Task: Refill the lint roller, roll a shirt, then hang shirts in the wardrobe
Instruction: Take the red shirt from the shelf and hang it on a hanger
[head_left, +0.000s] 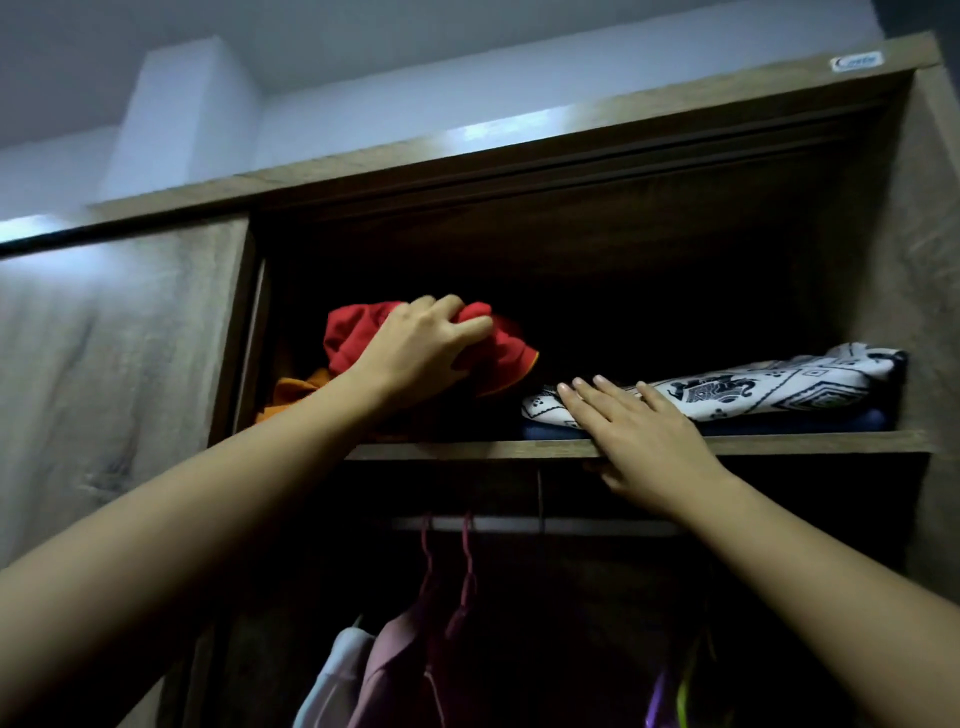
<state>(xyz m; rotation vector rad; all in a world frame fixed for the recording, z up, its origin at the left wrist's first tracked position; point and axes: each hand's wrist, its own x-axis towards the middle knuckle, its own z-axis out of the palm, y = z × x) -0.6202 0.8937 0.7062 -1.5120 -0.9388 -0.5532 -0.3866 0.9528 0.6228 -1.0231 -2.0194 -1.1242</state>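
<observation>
I look up into an open wooden wardrobe. On its top shelf (779, 442) my left hand (421, 348) grips a crumpled red shirt (353, 338) that lies over an orange garment (291, 395). My right hand (639, 441) lies flat, fingers spread, on the shelf's front edge and touches a folded white cloth with black patterns (753, 384), which rests on a folded dark blue garment (805, 422). Under the shelf runs a hanging rail (571, 526) with two pink hangers (467, 561) carrying a pink shirt (400, 665) and a white one (337, 670).
The sliding wardrobe door (114, 364) covers the left side. The wardrobe's right wall (924, 312) closes in the shelf. The back of the shelf is dark. Purple and yellow-green fabric (675, 696) hangs at the lower right.
</observation>
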